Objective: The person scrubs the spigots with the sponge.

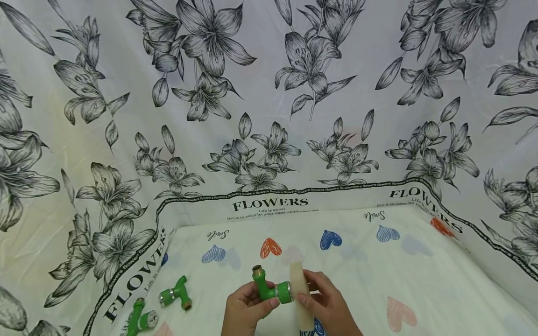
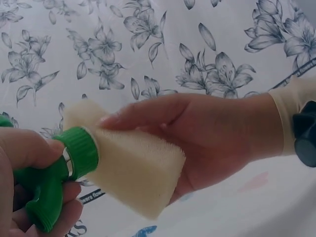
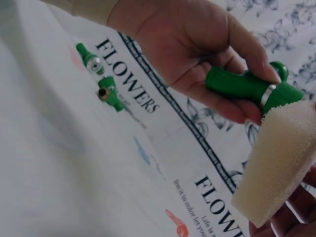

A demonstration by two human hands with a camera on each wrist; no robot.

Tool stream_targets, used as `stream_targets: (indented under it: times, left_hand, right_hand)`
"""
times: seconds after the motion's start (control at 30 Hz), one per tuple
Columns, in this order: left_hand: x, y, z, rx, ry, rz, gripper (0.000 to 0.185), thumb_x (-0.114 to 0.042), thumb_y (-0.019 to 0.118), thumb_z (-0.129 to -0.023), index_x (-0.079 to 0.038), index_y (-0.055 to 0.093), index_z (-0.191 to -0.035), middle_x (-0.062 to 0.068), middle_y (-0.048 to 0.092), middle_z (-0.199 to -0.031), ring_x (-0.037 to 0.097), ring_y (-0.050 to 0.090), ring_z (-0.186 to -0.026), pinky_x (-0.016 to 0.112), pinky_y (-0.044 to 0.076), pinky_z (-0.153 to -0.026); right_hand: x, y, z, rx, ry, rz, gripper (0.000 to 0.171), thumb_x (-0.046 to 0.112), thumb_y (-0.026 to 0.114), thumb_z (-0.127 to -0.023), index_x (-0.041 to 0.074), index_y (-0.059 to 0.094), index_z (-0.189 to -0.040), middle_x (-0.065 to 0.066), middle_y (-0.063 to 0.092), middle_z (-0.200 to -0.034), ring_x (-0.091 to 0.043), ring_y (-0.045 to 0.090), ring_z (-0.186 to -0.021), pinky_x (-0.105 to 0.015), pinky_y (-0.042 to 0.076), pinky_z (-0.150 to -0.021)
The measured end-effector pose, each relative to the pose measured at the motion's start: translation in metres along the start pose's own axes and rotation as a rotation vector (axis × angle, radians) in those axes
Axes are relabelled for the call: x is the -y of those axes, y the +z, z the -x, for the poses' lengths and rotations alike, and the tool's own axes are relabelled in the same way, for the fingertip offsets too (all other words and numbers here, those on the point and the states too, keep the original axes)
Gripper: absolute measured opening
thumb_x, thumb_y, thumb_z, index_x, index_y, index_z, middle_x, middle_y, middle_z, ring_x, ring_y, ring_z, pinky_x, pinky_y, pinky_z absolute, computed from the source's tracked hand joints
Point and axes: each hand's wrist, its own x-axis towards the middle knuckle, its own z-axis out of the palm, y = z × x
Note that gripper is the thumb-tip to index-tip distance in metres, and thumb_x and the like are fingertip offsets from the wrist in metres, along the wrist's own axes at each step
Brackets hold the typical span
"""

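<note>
Fitting point(image 1: 269, 289) is gripped in the left hand point(image 1: 245, 310), capped end turned toward the sponge point(image 1: 300, 294), which the right hand point(image 1: 325, 305) pinches flat against it, seemingly for wiping.

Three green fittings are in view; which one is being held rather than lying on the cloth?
The green fitting gripped by the left hand, its end against the sponge. The other two fittings lie untouched at left.

Makeshift home tabletop — flower-print sheet point(image 1: 269, 116) backdrop, heart-print cloth point(image 1: 378, 261)
</note>
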Motion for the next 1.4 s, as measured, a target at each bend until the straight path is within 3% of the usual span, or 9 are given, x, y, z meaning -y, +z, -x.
stream_targets:
  times: [0.23, 0.57, 1.0, 1.27, 1.4]
  left_hand:
    - [0.001, 0.001, -0.003, -0.076, 0.000, -0.012, 0.039, -0.009, 0.094, -0.085, 0.006, 0.076, -0.116, 0.018, 0.078, -0.109, 0.031, 0.078, -0.097, 0.032, 0.063, -0.082]
    - [-0.004, 0.002, 0.000, -0.066, -0.010, -0.011, 0.039, -0.010, 0.094, -0.086, 0.006, 0.076, -0.117, 0.017, 0.078, -0.112, 0.030, 0.078, -0.099, 0.032, 0.063, -0.084]
    - [-0.005, 0.003, 0.003, 0.016, -0.027, 0.006, 0.040, -0.009, 0.094, -0.085, 0.007, 0.076, -0.116, 0.020, 0.077, -0.110, 0.030, 0.077, -0.099, 0.032, 0.063, -0.083]
    - [-0.005, 0.003, 0.002, 0.015, -0.042, 0.014, 0.039, -0.009, 0.093, -0.086, 0.006, 0.076, -0.117, 0.019, 0.077, -0.111, 0.030, 0.077, -0.100, 0.032, 0.063, -0.084]
    - [-0.002, 0.001, 0.000, -0.013, -0.036, 0.000, 0.039, -0.009, 0.093, -0.086, 0.006, 0.076, -0.117, 0.018, 0.077, -0.111, 0.031, 0.077, -0.100, 0.033, 0.063, -0.084]
  right_hand:
    - [0.001, 0.008, 0.007, -0.019, -0.155, 0.050, 0.046, 0.013, 0.078, -0.101, 0.006, 0.066, -0.145, -0.010, 0.065, -0.124, -0.021, 0.065, -0.108, -0.035, 0.062, -0.088]
    - [0.002, 0.006, 0.007, -0.037, -0.134, 0.073, 0.048, 0.015, 0.081, -0.099, 0.007, 0.067, -0.144, -0.009, 0.065, -0.124, -0.023, 0.065, -0.107, -0.036, 0.061, -0.088]
    - [-0.010, -0.004, -0.006, -0.057, 0.003, 0.059, 0.056, 0.030, 0.076, -0.105, 0.003, 0.061, -0.151, -0.007, 0.063, -0.130, -0.030, 0.061, -0.115, -0.029, 0.059, -0.091]
    - [-0.009, -0.004, -0.001, 0.008, -0.003, -0.015, 0.053, 0.026, 0.072, -0.107, 0.000, 0.059, -0.152, -0.012, 0.063, -0.133, -0.030, 0.063, -0.114, -0.029, 0.059, -0.094]
    - [-0.004, -0.002, 0.004, 0.046, -0.057, -0.016, 0.049, 0.020, 0.073, -0.107, -0.001, 0.060, -0.150, -0.014, 0.063, -0.130, -0.028, 0.064, -0.114, -0.029, 0.059, -0.095]
